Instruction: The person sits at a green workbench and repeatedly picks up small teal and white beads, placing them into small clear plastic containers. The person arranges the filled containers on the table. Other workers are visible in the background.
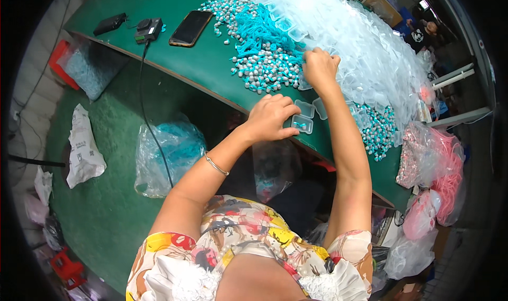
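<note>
My left hand (272, 118) is at the near edge of the green table, its thumb and forefinger around a small clear plastic box (310, 125). The box stands open, with a bit of teal inside it. Farther in, my right hand (320, 68) reaches to the right edge of a heap of teal cords (259, 28), fingers curled in. What its fingertips hold, if anything, is hidden. Many small teal-and-grey plug-like pieces (264, 70) lie around the cords, left of my right hand. Another open clear box (320, 109) lies beside my right forearm.
A big mound of clear boxes (344, 31) covers the table's far right. More teal-and-grey pieces (377, 134) lie right of my forearm. A phone (190, 28) and a small black device (148, 30) with a cable sit at left. Bags of pink cords (447, 174) hang at right.
</note>
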The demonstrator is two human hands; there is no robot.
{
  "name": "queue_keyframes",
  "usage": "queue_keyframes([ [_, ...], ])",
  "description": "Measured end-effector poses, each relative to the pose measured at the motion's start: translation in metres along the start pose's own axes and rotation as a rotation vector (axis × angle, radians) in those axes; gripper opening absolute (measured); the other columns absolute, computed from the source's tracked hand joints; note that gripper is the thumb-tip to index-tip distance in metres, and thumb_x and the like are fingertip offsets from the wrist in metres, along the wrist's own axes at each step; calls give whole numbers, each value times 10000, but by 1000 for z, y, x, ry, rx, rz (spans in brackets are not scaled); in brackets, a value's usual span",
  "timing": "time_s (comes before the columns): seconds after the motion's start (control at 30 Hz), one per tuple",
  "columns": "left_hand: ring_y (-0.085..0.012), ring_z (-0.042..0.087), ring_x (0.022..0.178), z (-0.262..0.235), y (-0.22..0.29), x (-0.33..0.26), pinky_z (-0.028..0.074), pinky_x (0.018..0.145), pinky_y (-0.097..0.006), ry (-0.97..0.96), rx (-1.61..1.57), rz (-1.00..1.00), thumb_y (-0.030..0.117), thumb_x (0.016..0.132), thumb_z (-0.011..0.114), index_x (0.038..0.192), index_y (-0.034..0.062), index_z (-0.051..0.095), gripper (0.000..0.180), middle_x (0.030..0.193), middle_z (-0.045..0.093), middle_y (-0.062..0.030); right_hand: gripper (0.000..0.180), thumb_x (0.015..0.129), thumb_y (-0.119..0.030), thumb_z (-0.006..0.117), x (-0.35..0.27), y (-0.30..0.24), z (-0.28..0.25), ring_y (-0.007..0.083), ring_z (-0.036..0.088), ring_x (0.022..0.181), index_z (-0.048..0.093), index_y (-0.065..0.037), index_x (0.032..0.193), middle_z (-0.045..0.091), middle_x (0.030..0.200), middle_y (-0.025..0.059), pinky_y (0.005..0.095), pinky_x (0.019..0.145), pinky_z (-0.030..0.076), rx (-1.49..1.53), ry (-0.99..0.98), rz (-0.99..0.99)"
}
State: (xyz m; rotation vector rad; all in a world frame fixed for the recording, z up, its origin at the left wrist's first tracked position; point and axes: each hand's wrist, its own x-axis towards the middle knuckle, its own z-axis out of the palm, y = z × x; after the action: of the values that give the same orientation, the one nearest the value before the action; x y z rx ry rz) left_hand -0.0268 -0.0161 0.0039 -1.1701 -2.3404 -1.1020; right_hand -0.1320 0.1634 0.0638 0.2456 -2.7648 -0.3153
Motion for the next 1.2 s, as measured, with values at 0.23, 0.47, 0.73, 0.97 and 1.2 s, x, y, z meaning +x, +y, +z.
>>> queue_keyframes([
  [0.23, -244, 580, 918, 0, 0, 1, 433, 786, -384, -21, -13, -1, 394, 707, 806, 1024, 142, 672, 426, 942, 607, -25, 94, 790, -92, 683, -30, 13, -23, 263, 649, 880, 685, -105, 883, 707, 887, 70, 448, 814, 376, 477, 293, -58],
  [0.47, -239, 579, 906, -3, -2, -1, 428, 783, -383, -37, -65, 7, 391, 681, 825, 1003, 144, 682, 430, 924, 609, -15, 206, 795, 18, 685, -106, 18, -47, 153, 627, 760, 672, 4, 1000, 703, 898, 83, 295, 716, 513, 1055, 100, -14],
  [0.73, -238, 580, 898, -3, -3, 2, 421, 776, -380, -53, -58, 10, 386, 663, 841, 1015, 140, 686, 456, 920, 612, -12, 178, 766, -1, 719, -157, 4, -52, 261, 640, 793, 656, -34, 930, 674, 878, 93, 365, 750, 485, 930, 75, -15],
  [0.97, -239, 581, 905, -5, -1, 2, 421, 773, -383, -74, -45, -1, 381, 656, 848, 1015, 129, 685, 468, 918, 616, -15, 164, 770, -27, 710, -164, -6, -44, 258, 624, 859, 653, -85, 912, 659, 885, 49, 392, 810, 425, 594, 276, -225],
  [1.2, -254, 568, 882, -7, 0, 1, 417, 750, -394, -84, -49, 8, 394, 680, 822, 1003, 130, 669, 445, 891, 590, -30, 204, 774, -15, 695, -174, -11, -41, 288, 629, 887, 664, -72, 967, 667, 939, 84, 412, 803, 441, 673, 236, -280],
])
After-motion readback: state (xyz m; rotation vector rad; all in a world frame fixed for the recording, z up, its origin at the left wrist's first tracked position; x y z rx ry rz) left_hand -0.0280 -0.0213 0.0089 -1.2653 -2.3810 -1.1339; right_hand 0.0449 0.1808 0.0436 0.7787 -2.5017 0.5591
